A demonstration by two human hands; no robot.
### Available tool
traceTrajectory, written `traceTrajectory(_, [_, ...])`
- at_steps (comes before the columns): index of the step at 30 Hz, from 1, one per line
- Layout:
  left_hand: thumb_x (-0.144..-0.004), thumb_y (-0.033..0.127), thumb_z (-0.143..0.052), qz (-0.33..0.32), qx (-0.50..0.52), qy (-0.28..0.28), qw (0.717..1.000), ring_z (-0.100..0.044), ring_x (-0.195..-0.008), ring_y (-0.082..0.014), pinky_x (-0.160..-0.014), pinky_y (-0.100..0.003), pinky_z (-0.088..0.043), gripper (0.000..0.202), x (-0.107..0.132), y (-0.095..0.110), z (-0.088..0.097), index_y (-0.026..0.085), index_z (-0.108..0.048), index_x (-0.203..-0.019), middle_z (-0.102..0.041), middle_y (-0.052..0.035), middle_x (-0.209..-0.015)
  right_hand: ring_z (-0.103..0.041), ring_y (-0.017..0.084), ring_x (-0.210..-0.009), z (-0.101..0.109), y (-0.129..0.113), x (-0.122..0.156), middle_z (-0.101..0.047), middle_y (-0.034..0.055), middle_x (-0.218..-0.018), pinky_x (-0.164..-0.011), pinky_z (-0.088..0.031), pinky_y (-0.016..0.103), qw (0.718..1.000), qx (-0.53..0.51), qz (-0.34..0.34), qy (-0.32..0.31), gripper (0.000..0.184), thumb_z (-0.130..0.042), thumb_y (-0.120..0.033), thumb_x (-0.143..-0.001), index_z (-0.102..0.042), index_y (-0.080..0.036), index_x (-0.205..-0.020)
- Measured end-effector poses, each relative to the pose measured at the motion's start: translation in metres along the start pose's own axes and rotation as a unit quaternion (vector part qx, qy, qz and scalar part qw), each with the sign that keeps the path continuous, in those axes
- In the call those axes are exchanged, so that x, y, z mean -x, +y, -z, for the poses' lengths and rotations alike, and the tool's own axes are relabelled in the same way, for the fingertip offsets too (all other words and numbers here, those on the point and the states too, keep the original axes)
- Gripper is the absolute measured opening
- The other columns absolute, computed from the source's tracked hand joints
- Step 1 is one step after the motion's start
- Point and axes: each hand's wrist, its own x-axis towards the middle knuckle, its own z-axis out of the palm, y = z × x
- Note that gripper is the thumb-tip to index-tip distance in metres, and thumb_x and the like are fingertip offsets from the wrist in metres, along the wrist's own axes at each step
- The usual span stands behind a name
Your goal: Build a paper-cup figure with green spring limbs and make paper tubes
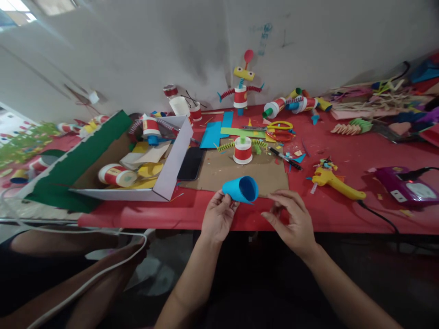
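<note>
My left hand (218, 215) pinches a blue paper cone (241, 188) by its narrow end, with the open mouth turned to the right. Beside it my right hand (291, 221) hovers with curled, spread fingers and nothing in them, just right of the cone. Both hands are at the near edge of the red table (329, 205). Just beyond the cone lies a brown cardboard sheet (219, 176), and on it stands a red-and-white paper cup (243, 150) with green coiled paper arms.
A yellow glue gun (334, 181) with a black cord lies to the right, near a purple device (406, 185). A black phone (190, 163) and an open cardboard box (113, 169) with cups sit left. Scissors (279, 130), a pen (284, 158) and a finished cup figure (240, 87) stand behind.
</note>
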Motion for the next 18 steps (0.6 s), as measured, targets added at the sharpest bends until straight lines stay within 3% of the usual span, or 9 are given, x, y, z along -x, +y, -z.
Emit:
traceTrajectory(5, [-0.064, 0.020, -0.082, -0.035, -0.045, -0.003, 0.998, -0.060, -0.072, -0.0088, -0.074, -0.023, -0.048, 0.021, 0.000, -0.007, 0.000, 0.016, -0.069, -0.080, -0.066, 0.0001, -0.077, -0.058, 0.010, -0.068, -0.006, -0.010, -0.005, -0.056, 0.0061, -0.108, -0.063, -0.054, 0.027, 0.999, 0.000, 0.043, -0.003, 0.040, -0.070, -0.014, -0.079, -0.060, -0.024, -0.116])
traceTrajectory(9, [-0.062, 0.020, -0.082, -0.054, -0.099, -0.011, 0.994, -0.059, -0.070, -0.0077, -0.071, -0.020, -0.047, 0.021, 0.004, -0.009, -0.003, 0.017, -0.071, -0.080, -0.066, 0.0007, -0.076, -0.062, 0.014, -0.080, -0.008, -0.005, -0.013, -0.063, 0.0039, -0.092, -0.074, -0.052, 0.028, 0.998, 0.031, 0.049, 0.007, 0.015, -0.064, -0.012, -0.083, -0.066, -0.022, -0.094])
traceTrajectory(12, [-0.066, 0.019, -0.078, -0.067, -0.169, -0.024, 0.983, -0.056, -0.067, -0.0073, -0.069, -0.019, -0.045, 0.020, 0.005, -0.009, -0.007, 0.018, -0.072, -0.084, -0.066, 0.0011, -0.074, -0.062, 0.015, -0.077, -0.006, 0.001, -0.017, -0.065, 0.0028, -0.082, -0.071, -0.050, 0.028, 0.999, 0.015, -0.039, -0.001, 0.003, -0.064, -0.019, -0.084, -0.065, -0.020, -0.082])
traceTrajectory(15, [-0.071, 0.023, -0.075, -0.101, -0.261, -0.021, 0.960, -0.057, -0.066, -0.0086, -0.066, -0.020, -0.045, 0.020, 0.004, -0.006, -0.010, 0.018, -0.072, -0.091, -0.068, 0.0002, -0.076, -0.061, 0.016, -0.071, -0.006, 0.007, -0.018, -0.066, 0.0026, -0.076, -0.067, -0.049, 0.028, 0.984, -0.050, -0.172, -0.003, 0.011, -0.066, -0.030, -0.083, -0.065, -0.019, -0.079])
traceTrajectory(18, [-0.071, 0.028, -0.075, -0.115, -0.339, -0.020, 0.934, -0.061, -0.078, -0.0133, -0.074, -0.024, -0.047, 0.023, -0.001, -0.003, -0.011, 0.018, -0.072, -0.092, -0.071, -0.0028, -0.086, -0.058, 0.015, -0.065, -0.008, 0.012, -0.018, -0.064, 0.0010, -0.070, -0.064, -0.048, 0.027, 0.956, -0.126, -0.265, 0.007, 0.019, -0.066, -0.037, -0.080, -0.066, -0.018, -0.081])
